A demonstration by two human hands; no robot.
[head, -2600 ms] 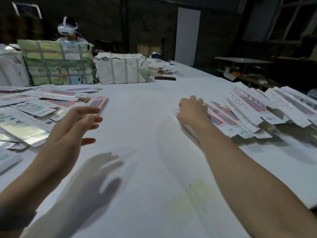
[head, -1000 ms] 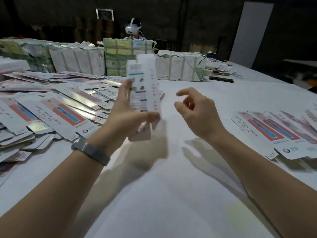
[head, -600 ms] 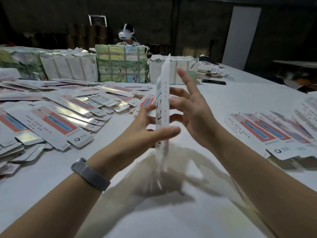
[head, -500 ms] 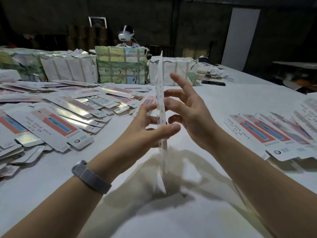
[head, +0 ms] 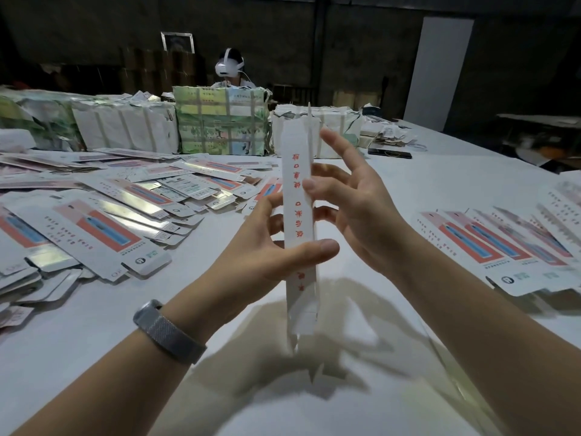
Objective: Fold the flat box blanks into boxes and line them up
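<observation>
A long narrow white box blank with red print stands upright in the air above the white table, partly opened into a tube. My left hand grips its middle, thumb across the front. My right hand is behind its right side with fingers spread and fingertips touching the edge. A heap of flat blanks lies to the left. A row of boxes with red and blue print lies to the right.
Strapped bundles of packed blanks line the far side of the table. A person wearing a white headset sits behind them. A dark phone lies at the back right. A white panel leans on the dark wall.
The blank, seen edge-on half a second ago, has turned and spread so its printed face shows. My right hand's fingers have stayed at its right edge.
</observation>
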